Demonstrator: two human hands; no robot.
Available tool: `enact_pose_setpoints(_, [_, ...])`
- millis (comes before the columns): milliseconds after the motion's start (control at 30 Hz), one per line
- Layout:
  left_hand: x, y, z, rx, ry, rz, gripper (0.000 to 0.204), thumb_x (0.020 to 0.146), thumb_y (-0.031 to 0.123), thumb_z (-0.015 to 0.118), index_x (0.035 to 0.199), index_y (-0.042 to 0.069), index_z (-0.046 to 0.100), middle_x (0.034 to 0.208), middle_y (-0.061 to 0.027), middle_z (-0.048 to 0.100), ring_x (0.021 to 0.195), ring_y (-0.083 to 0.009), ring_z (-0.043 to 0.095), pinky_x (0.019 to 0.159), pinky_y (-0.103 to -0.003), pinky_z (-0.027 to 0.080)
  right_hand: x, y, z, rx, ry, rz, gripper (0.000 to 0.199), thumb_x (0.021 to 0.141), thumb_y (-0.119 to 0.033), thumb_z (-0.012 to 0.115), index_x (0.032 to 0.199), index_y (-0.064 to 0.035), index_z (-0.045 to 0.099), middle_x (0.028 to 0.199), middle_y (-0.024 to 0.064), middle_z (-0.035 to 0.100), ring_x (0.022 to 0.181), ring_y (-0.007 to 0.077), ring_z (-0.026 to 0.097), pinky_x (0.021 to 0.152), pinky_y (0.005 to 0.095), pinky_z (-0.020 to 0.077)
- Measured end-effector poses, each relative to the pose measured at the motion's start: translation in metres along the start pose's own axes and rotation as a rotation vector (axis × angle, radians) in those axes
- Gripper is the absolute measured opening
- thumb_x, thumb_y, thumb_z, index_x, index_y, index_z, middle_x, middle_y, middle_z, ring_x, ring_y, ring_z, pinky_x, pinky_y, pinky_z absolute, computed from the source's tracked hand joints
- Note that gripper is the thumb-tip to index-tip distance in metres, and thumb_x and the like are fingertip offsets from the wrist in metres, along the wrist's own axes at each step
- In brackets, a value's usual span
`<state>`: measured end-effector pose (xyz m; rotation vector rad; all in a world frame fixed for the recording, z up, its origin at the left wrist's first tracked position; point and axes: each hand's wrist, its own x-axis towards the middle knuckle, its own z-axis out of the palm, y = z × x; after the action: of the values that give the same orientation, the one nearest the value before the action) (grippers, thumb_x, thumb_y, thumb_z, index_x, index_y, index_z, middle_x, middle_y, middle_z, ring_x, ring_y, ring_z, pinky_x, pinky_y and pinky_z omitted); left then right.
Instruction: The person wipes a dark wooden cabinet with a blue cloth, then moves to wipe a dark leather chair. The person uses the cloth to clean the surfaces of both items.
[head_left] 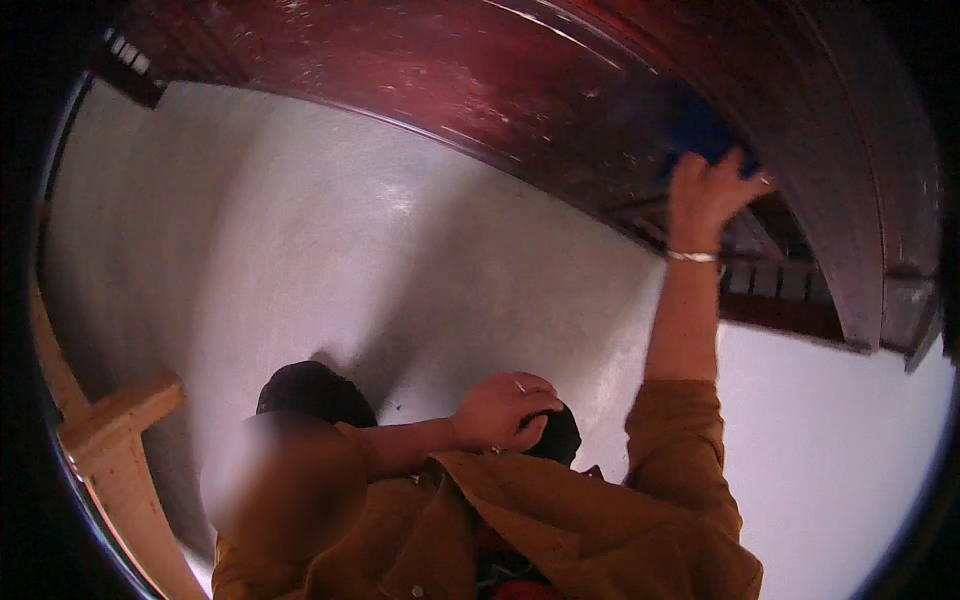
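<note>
My right hand (705, 205), with a bangle at its wrist, stretches up to the right end of a dark red, glossy wooden bench (430, 75). Its fingers press on a blue cloth (692, 125), which lies against the wood in the corner between the flat seat and the raised back panel (835, 140). Part of the cloth is in shadow and its far edge is hard to make out. My left hand (505, 412) wears a ring and lies over my dark-clad knee (562, 435), fingers bent loosely over it with nothing held.
Slatted dark woodwork (780, 285) stands beneath and beside the bench's right end. Grey smooth floor (290, 220) stretches between the bench and my knees. At lower left is a light-brown wooden frame (120, 430). A white surface (830, 450) fills the lower right.
</note>
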<state>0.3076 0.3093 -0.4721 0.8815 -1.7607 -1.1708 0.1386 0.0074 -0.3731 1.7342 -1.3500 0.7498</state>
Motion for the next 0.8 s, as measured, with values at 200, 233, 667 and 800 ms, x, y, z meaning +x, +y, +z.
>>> enact_pose_setpoints(200, [0.004, 0.001, 0.010, -0.016, -0.122, -0.239, 0.031, 0.088, 0.024, 0.062, 0.116, 0.011, 0.067, 0.121, -0.0134, 0.067, 0.110, -0.0341, 0.064, 0.093, -0.046, 0.053, 0.050, -0.049, 0.002, 0.146, -0.292, -0.159, 0.041, 0.078, -0.025, 0.066, 0.112, -0.0021, 0.068, 0.111, 0.0258, 0.066, 0.099, 0.0457, 0.063, 0.088, 0.0550, 0.0492])
enact_pose_setpoints(233, [0.002, 0.002, 0.010, -0.005, -0.104, -0.249, 0.033, 0.089, 0.026, 0.062, 0.118, 0.011, 0.066, 0.123, -0.0140, 0.066, 0.112, -0.0342, 0.063, 0.094, -0.046, 0.052, 0.062, -0.075, 0.003, 0.138, -0.395, -0.206, 0.043, 0.079, -0.025, 0.065, 0.116, -0.0023, 0.067, 0.112, 0.0267, 0.065, 0.101, 0.0467, 0.062, 0.089, 0.0536, 0.0491])
enact_pose_setpoints(667, [-0.039, 0.035, -0.071, 0.114, -0.256, -0.165, 0.053, 0.089, 0.037, 0.064, 0.134, 0.011, 0.057, 0.138, -0.0174, 0.053, 0.130, -0.0357, 0.050, 0.105, -0.049, 0.044, 0.173, -0.360, 0.004, 0.275, -0.189, -0.373, 0.041, 0.080, -0.021, 0.078, 0.116, -0.0070, 0.064, 0.114, 0.0151, 0.066, 0.102, 0.0374, 0.065, 0.084, 0.0489, 0.0537])
enact_pose_setpoints(800, [-0.054, 0.041, -0.117, 0.217, -0.189, -0.130, 0.054, 0.088, 0.037, 0.065, 0.134, 0.011, 0.057, 0.139, -0.0159, 0.053, 0.132, -0.0345, 0.048, 0.107, -0.048, 0.042, 0.201, -0.431, 0.023, 0.331, -0.340, -0.429, 0.042, 0.081, -0.019, 0.076, 0.119, -0.0050, 0.062, 0.115, 0.0134, 0.064, 0.104, 0.0352, 0.064, 0.081, 0.0468, 0.0548])
